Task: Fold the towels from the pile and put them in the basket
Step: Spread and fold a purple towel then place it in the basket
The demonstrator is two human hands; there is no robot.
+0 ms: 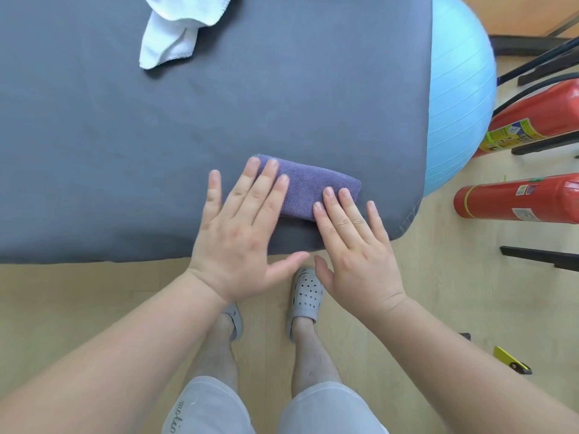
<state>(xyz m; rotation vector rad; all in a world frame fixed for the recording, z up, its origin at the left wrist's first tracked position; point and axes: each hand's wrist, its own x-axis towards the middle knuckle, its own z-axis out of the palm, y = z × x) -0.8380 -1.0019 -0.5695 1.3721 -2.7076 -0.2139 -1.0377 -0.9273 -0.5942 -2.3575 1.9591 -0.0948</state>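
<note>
The small purple terry towel (316,183), folded into a thick oblong, lies near the front right corner of the grey padded table (125,151), slightly askew to the table's near edge. The person stands right up against that edge with both hands laid flat, fingers straight and spread, nothing gripped. The left hand (238,233) rests three fingertips on the towel's left end, with its little finger out on the bare grey cover. The right hand (357,252) rests its fingers on the towel's near right part, with its little finger past the right end. The two thumbs point at each other over the table edge, close but not touching. At the far side of the table a crumpled white towel (175,29) lies well apart from the purple one, partly cut off by the top of the view. A big light-blue exercise ball (460,98) sits against the table's right side, and two red fire extinguishers (517,198) lie beyond it on the pale wooden floor (94,292). Below the hands are grey perforated clogs (305,292).
</note>
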